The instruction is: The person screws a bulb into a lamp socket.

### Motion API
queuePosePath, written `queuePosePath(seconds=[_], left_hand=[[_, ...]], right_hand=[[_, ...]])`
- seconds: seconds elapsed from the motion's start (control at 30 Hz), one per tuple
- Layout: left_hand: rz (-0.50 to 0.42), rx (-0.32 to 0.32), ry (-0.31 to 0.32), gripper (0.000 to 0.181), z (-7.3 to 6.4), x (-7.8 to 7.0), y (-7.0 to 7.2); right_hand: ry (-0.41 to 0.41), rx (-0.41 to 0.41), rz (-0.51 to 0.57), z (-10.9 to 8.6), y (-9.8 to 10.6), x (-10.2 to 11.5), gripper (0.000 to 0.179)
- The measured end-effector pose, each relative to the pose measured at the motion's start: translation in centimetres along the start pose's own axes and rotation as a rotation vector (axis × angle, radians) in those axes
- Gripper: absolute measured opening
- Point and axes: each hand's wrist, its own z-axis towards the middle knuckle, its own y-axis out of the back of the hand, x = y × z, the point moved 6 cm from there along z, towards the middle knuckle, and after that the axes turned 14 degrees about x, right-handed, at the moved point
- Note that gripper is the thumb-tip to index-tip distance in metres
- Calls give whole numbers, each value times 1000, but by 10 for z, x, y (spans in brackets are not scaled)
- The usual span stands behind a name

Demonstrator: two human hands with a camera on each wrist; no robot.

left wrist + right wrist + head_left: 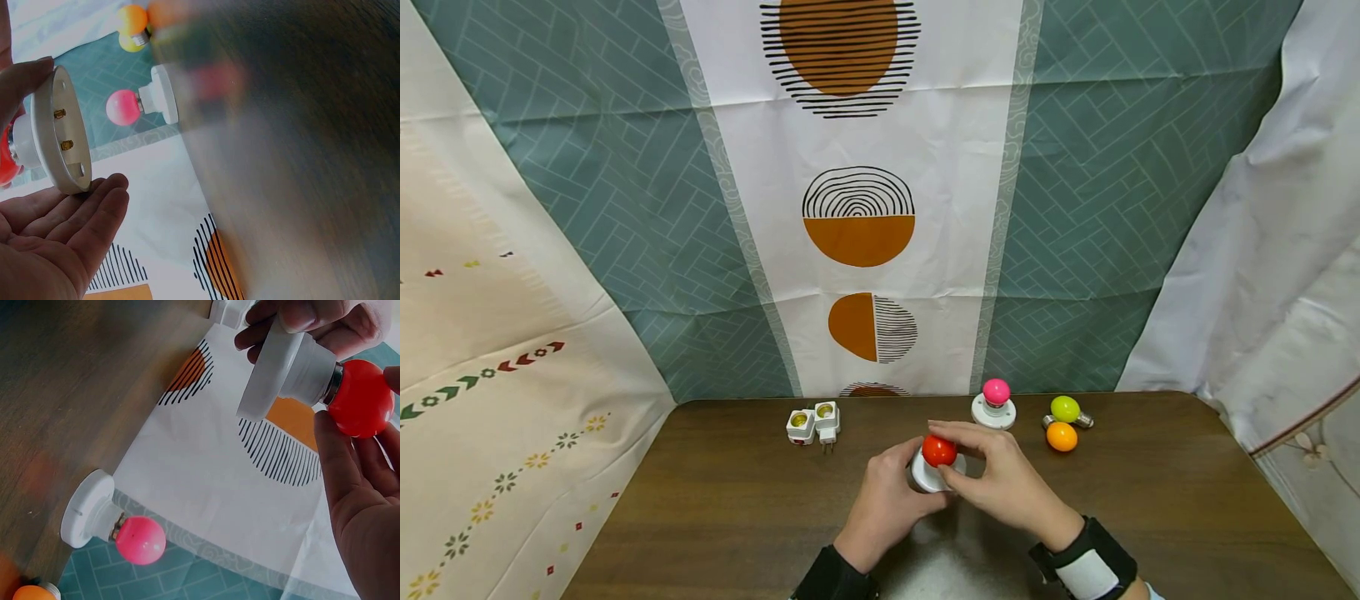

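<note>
A red light bulb (939,451) sits with its metal base in the neck of a white round bulb holder (273,369), lifted above the table. My left hand (891,493) grips the holder's disc by its rim, thumb on one side and fingers on the other. With fingertips and thumb, my right hand (1000,479) pinches the red bulb's globe. In the left wrist view the holder's hollow underside (70,128) faces the camera, showing brass screws. How far the bulb is screwed in cannot be told.
Behind my hands, a pink bulb (996,392) stands in another white holder (994,414). To its right lie a yellow-green bulb (1065,407) and an orange bulb (1062,437). Two white plug-in sockets (813,422) are at the table's back left. A patterned cloth (887,275) hangs behind.
</note>
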Motion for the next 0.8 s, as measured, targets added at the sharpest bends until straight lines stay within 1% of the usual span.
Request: queuePosePath(seconds=[0.27, 0.5, 0.63, 0.8], left_hand=[[10, -2, 1, 61, 0, 1, -1], [12, 4, -1, 64, 0, 1, -1], [8, 5, -4, 63, -1, 1, -2], [11, 3, -8, 62, -1, 1, -1]], right_hand=[[-17, -64, 26, -2, 3, -2, 45], [-23, -131, 9, -2, 3, -3, 39], [-28, -156, 6, -2, 3, -3, 38], [-41, -167, -6, -2, 4, -2, 39]])
